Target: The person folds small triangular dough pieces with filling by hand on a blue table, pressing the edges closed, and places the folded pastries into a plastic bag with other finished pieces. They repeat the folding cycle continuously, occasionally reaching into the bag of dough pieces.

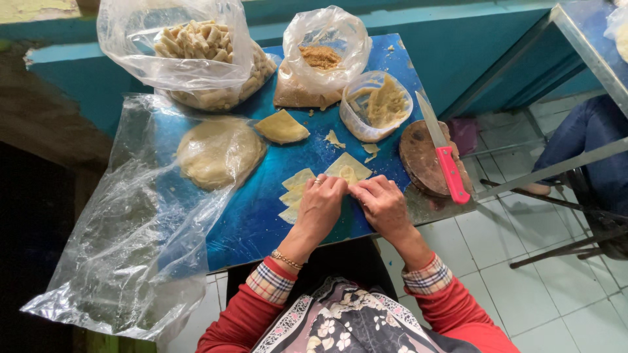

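Beside the red-handled knife (445, 157), both the left hand (320, 206) and right hand (383, 204) pinched a filled wrapper (348, 171), whose thin dough could tear under pressure.

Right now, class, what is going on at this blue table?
A person in red sleeves has both hands on a thin pastry sheet lying on the blue table. The left hand and the right hand meet at its near edge, fingers bent over it. More cut sheets lie beside the left hand. Farther back are a stack of round wrappers under plastic, a bag of finished rolls, a bag of brown crumbs and a tub of filling. A red-handled knife rests on a wooden board.
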`<state>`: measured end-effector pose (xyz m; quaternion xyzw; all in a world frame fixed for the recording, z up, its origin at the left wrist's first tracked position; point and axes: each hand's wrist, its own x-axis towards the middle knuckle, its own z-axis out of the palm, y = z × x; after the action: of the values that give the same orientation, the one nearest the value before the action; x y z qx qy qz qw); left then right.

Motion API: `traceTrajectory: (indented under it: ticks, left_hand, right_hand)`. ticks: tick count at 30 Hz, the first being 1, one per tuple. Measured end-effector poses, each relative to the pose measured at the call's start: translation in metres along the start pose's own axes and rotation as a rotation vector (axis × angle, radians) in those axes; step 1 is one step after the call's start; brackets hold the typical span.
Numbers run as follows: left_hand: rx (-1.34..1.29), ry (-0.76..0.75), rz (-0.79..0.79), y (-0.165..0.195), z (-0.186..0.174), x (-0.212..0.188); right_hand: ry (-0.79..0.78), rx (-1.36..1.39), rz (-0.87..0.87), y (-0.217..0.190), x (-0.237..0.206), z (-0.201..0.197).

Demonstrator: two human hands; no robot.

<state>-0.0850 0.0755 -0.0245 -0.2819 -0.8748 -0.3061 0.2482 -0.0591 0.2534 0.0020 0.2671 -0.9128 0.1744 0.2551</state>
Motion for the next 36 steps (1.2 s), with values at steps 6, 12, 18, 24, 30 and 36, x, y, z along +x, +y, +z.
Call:
traceTrajectory:
  ticks: [6,12,18,24,30,36]
  left_hand:
    - [-0.113,-0.021,-0.048,0.002,0.000,-0.003]
    - [-0.163,-0.024,-0.034,0.016,-0.013,-0.016]
    - [-0.309,-0.051,-0.176,0.030,-0.032,-0.025]
    - [-0.269,-0.022,-0.223,0.033,-0.031,-0.020]
    - [-0.308,-0.035,-0.243,0.033,-0.030,-0.024]
    - [-0.242,-0.015,-0.078,0.037,-0.038,-0.036]
  right_hand:
    - [-0.039,0.124,0.046,0.000,0.012,-0.007]
    - [-0.093,0.140,0.178,-0.021,0.002,-0.023]
    - [-0.318,0.304,0.374,-0.018,-0.003,-0.028]
    - [-0.242,0.423,0.453,-0.016,-0.004,-0.021]
    - [0.030,0.116,0.081,-0.043,-0.025,-0.021]
    - [0.029,0.275,0.294,-0.036,-0.028,-0.013]
